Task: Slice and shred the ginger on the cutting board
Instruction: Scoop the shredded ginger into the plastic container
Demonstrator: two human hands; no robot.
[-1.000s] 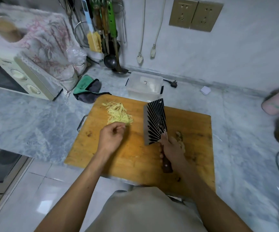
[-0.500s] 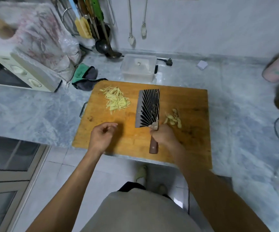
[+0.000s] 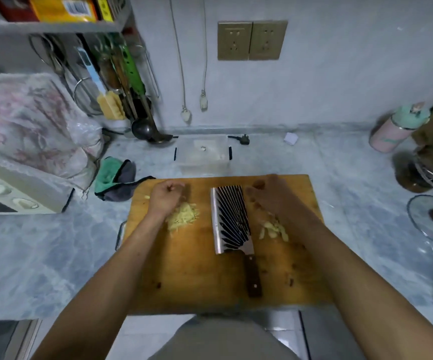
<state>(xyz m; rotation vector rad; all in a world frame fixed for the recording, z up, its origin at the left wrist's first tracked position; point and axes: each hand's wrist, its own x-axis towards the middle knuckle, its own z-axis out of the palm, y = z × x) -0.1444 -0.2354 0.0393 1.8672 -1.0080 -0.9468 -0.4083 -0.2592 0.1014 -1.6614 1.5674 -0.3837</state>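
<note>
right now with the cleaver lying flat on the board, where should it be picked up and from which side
By its dark wooden handle, from the near edge of the cutting board. The cleaver lies flat with no hand on it, handle pointing toward the person and blade toward the wall. The right hand is likely the handier one.

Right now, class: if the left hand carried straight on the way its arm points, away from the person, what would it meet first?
Probably the cutting board's far edge, then the clear plastic container behind it; the left hand sits near that edge, though depth is unclear.
</note>
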